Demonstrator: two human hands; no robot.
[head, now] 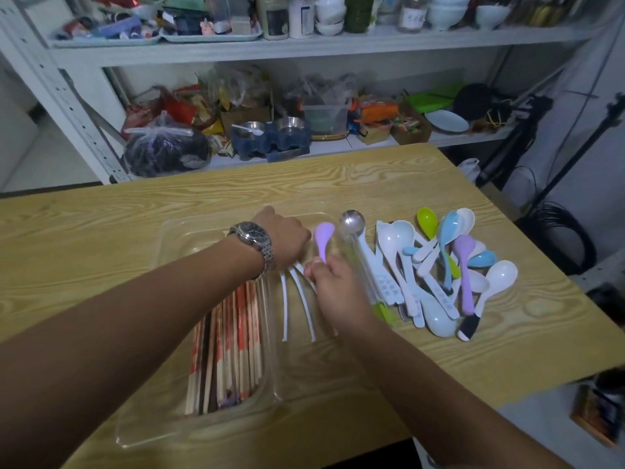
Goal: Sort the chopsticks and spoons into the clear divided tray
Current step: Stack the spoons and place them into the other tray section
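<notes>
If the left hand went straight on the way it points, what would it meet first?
Probably the lilac spoon that the right hand pinches by its handle, just beyond the left hand; depth is unclear.

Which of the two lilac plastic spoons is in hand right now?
The lilac plastic spoon beside the steel spoon, its handle pinched by the right hand over the clear divided tray. The other lilac spoon lies untouched in the spoon pile.

Left hand (pixel 283 239), right hand (pixel 336 287) — close together
</notes>
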